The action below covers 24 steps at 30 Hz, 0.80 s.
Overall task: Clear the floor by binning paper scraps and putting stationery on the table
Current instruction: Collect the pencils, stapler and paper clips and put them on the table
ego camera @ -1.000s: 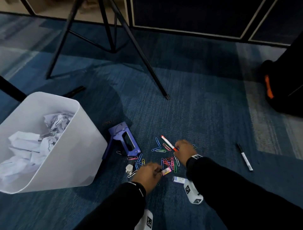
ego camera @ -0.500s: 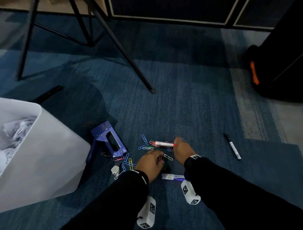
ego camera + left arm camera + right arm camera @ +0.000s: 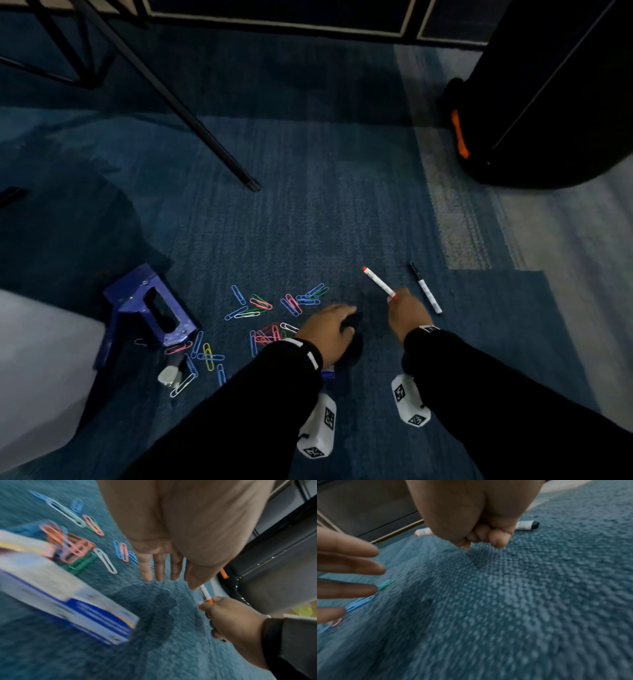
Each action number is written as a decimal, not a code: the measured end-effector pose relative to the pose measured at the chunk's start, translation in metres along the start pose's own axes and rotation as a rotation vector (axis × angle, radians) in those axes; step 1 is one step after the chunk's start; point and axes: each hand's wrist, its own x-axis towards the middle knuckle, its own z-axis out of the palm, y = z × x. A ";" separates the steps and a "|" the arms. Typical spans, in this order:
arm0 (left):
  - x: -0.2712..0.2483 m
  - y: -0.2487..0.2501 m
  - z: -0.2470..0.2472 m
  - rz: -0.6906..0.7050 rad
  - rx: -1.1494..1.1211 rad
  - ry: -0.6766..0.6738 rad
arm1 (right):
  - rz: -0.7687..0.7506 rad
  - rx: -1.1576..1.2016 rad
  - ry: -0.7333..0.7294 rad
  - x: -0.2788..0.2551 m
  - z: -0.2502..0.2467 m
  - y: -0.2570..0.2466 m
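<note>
Right hand (image 3: pixel 407 313) gripping red marker (image 3: pixel 378 282), tip angled up-left, left hand (image 3: pixel 327 330) spread flat.

We see blue carpet (image 3: pixel 308 212) underfoot, paler grey strip (image 3: pixel 561 246) along right side. Black tripod legs (image 3: pixel 178 102) splay at upper left, one foot (image 3: pixel 254 186) planted mid-carpet. Large black case (image 3: pixel 555 102) with orange tab (image 3: pixel 459 133) stands upper right. Dark panels with pale trim (image 3: pixel 274 20) line far edge. We note black sleeves, white tagged blocks (image 3: pixel 409 401) strapped below wrists.
</note>
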 end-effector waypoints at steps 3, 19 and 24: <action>0.011 0.012 0.011 -0.011 0.008 -0.088 | 0.022 0.069 0.085 0.003 -0.013 0.009; 0.016 0.000 0.011 -0.242 0.132 -0.306 | 0.043 0.213 -0.066 0.006 -0.028 0.002; 0.000 0.002 -0.037 -0.164 0.072 -0.004 | -0.213 0.431 -0.229 -0.037 -0.027 -0.059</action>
